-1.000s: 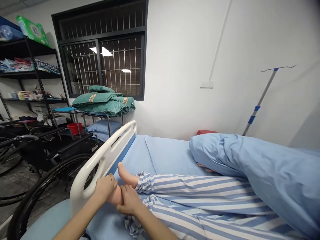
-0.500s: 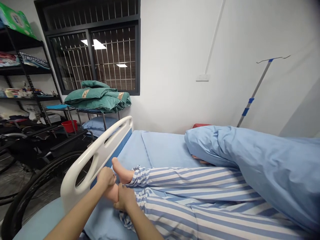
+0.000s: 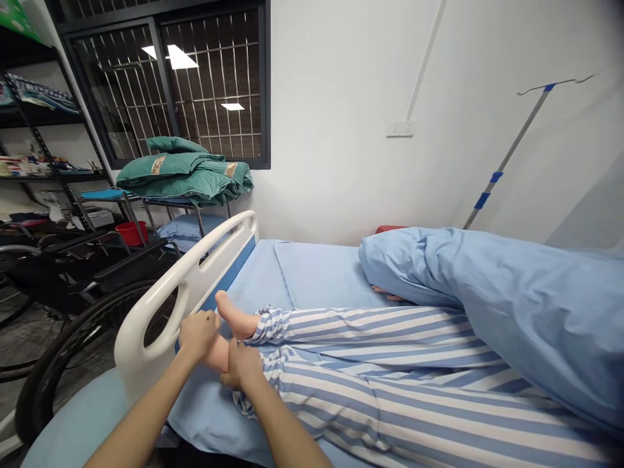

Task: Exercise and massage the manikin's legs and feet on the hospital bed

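A figure in blue-and-white striped trousers (image 3: pixel 370 390) lies on the bed with both feet bare. My left hand (image 3: pixel 197 333) is closed round the front part of the near foot (image 3: pixel 218 354), hiding its toes. Round the ankle of that same foot, just below the gathered trouser cuff, my right hand (image 3: pixel 244 367) is wrapped. The far foot (image 3: pixel 236 318) rests beside my hands, toes up, untouched as far as I can see. A light blue quilt (image 3: pixel 526 292) is folded back over the figure's upper part.
The white footboard (image 3: pixel 146 312) stands close left of my hands. Beyond it are a wheelchair (image 3: pixel 112 286), a red bucket (image 3: pixel 131 233) and black shelves (image 3: pixel 43 117). Green folded bedding (image 3: pixel 190 175) lies under the window. An IV pole (image 3: pixel 511 149) rises at the back right.
My left hand has shifted slightly toward the footboard, still on the front of the foot. My right hand keeps its hold at the ankle. The view has tilted down a little.
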Demonstrator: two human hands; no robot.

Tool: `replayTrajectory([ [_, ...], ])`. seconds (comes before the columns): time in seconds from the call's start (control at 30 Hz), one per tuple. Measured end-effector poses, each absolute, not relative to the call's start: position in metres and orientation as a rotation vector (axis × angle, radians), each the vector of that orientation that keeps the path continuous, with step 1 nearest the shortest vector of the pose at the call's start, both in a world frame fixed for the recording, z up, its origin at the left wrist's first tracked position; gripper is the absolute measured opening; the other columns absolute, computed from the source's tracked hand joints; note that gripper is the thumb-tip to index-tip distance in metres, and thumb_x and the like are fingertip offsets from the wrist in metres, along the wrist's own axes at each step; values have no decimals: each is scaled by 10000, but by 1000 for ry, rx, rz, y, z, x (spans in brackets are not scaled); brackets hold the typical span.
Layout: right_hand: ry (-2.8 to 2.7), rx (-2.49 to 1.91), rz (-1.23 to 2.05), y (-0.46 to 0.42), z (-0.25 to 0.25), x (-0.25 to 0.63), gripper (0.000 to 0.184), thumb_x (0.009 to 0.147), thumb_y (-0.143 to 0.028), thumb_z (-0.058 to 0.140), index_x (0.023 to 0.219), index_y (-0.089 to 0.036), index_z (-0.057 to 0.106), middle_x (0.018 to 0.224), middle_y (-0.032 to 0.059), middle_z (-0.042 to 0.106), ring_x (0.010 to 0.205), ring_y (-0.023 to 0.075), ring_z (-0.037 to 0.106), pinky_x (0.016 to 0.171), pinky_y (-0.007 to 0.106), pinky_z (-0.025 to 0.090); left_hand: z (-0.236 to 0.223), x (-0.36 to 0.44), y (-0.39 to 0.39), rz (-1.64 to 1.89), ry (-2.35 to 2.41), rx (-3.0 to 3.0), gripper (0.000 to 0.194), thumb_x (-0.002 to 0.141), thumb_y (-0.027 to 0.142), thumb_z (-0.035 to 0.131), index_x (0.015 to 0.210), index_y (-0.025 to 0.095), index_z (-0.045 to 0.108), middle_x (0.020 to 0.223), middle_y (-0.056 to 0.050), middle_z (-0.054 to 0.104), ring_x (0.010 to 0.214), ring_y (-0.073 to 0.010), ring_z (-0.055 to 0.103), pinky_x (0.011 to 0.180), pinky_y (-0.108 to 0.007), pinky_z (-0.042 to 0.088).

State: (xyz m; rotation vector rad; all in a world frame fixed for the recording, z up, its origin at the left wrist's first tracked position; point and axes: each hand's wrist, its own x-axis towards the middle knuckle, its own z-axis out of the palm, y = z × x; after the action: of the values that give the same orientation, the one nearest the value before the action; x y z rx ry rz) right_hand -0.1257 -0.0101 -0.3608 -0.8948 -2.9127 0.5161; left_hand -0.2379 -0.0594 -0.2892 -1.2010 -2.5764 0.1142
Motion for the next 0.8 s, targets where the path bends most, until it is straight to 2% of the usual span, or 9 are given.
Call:
replayTrajectory([
  [0.2, -2912, -881, 511, -12, -359, -124, 686, 526, -378, 702, 1131, -152, 471, 1024, 158, 638, 882, 330, 639, 716, 439, 517, -312, -227, -77, -266, -2471, -911, 478, 910, 316, 164, 919, 164, 617, 933, -112, 668, 850, -216, 620, 720, -310, 438],
  [0.33, -2915, -871, 514, -12, -362, -125, 705, 524, -389, 701, 1145, -152, 465, 1035, 163, 634, 892, 334, 635, 712, 439, 515, -326, -221, -89, -338, -2332, -939, 417, 911, 287, 220, 1111, 117, 546, 1041, -135, 633, 966, -228, 580, 768, -315, 453],
  [0.43, -2910, -881, 511, -11, -366, -127, 698, 524, -385, 700, 1141, -147, 476, 1020, 166, 640, 885, 340, 637, 709, 434, 516, -322, -223, -96, -213, -2352, -1001, 435, 910, 292, 228, 1168, 85, 510, 1022, -167, 627, 797, -217, 631, 646, -313, 481],
  [0.53, -2910, -880, 513, -11, -366, -128, 680, 533, -372, 694, 1139, -147, 486, 1013, 164, 645, 885, 344, 639, 709, 435, 519, -304, -227, -94, 51, -2453, -1164, 429, 904, 259, 223, 1060, 72, 576, 888, -177, 650, 703, -235, 650, 584, -321, 483],
  [0.7, -2906, -857, 523, -13, -360, -124, 687, 536, -362, 701, 1149, -132, 492, 1030, 170, 645, 888, 347, 640, 719, 448, 528, -284, -233, -73, 260, -2529, -1384, 361, 809, 60, 320, 826, 71, 680, 797, -191, 677, 780, -272, 657, 686, -367, 488],
  [0.8, -2904, -851, 521, -13, -358, -123, 699, 517, -358, 715, 1140, -125, 500, 1014, 170, 651, 870, 345, 644, 710, 444, 535, -283, -234, -61, 262, -2553, -1472, 318, 798, 97, 389, 737, 64, 699, 736, -200, 676, 777, -293, 652, 717, -400, 477],
])
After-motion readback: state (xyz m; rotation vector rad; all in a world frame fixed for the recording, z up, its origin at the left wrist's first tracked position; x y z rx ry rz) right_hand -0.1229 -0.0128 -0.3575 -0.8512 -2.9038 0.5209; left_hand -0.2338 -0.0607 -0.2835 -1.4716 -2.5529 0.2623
